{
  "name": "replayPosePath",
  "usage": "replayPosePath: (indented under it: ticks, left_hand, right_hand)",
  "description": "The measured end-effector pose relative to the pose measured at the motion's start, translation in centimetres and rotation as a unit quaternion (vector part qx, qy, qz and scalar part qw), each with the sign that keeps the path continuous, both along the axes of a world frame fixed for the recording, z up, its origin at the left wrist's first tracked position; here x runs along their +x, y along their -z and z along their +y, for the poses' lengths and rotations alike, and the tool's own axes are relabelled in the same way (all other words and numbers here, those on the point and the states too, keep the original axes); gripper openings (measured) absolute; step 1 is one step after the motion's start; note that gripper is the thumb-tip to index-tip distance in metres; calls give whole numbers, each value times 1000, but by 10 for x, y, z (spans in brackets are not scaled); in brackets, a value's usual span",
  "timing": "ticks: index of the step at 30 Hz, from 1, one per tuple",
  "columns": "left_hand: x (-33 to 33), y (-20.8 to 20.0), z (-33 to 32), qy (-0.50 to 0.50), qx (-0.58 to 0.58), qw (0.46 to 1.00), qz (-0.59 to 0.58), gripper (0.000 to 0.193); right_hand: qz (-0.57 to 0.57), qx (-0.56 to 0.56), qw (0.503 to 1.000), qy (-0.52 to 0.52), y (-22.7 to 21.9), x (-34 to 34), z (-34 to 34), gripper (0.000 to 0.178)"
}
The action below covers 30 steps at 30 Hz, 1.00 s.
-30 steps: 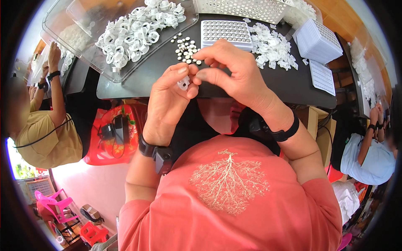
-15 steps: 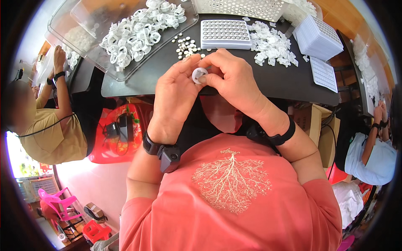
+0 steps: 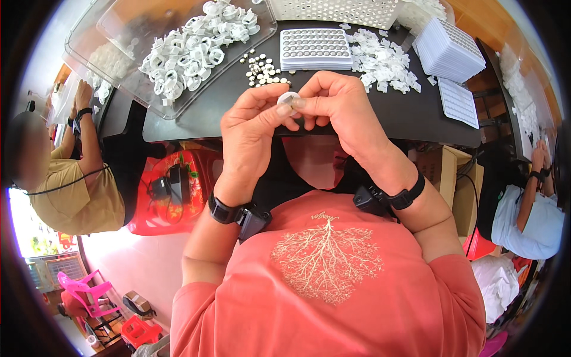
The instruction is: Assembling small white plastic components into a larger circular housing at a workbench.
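Over the near edge of the dark table, a small round white plastic piece (image 3: 287, 97) is pinched between both hands. My left hand (image 3: 248, 128) is closed on its left side, with thumb and forefinger on the piece. My right hand (image 3: 342, 104) grips the other side, its thumb tip against the left thumb. The fingertips cover part of the piece. Just beyond lie several loose silver button cells (image 3: 260, 69). Behind the right hand stands a stack of white trays (image 3: 315, 64) whose top one is filled with round silver cells.
A clear plastic bin (image 3: 172, 113) of white ring-shaped parts (image 3: 190, 50) stands at left. Small white plastic bits (image 3: 386, 62) lie heaped right of the trays, near a taller tray stack (image 3: 449, 53) and a single tray (image 3: 458, 102). People work at left (image 3: 77, 184) and right (image 3: 523, 220).
My left hand has gone from a cupped, open palm to pinching the white piece with its thumb. The piece has turned and shifted slightly right and up; the right hand still holds it.
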<state>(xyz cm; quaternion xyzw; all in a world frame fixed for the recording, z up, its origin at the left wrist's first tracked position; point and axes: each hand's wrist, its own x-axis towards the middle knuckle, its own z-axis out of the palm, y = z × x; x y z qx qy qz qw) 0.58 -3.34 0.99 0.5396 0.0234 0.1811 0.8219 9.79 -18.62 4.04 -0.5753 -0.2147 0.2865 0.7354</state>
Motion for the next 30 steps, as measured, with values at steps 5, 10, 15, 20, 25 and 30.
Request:
replayPosePath:
  ticks: [5,10,15,20,25,30]
  left_hand:
    - [-1,3,7,38,-38,999,4,27]
    - [-3,3,17,60,-59,996,30,27]
    - [-1,8,13,80,-52,994,-44,31]
    - [0,10,9,47,-1,997,-59,33]
    - [-2,8,4,18,7,998,-56,31]
    - [-8,6,5,-4,0,999,-33,28]
  right_hand:
    - [-116,-12,993,-9,7,4,2,11]
    - [-160,-44,986,0,6,4,3,13]
    - [-128,-63,990,-8,2,4,2,15]
    - [66,-31,997,-16,-2,-1,1,16]
    - [65,-43,997,-30,-3,-2,-1,17]
    - [47,-78,995,-52,2,3,2,17]
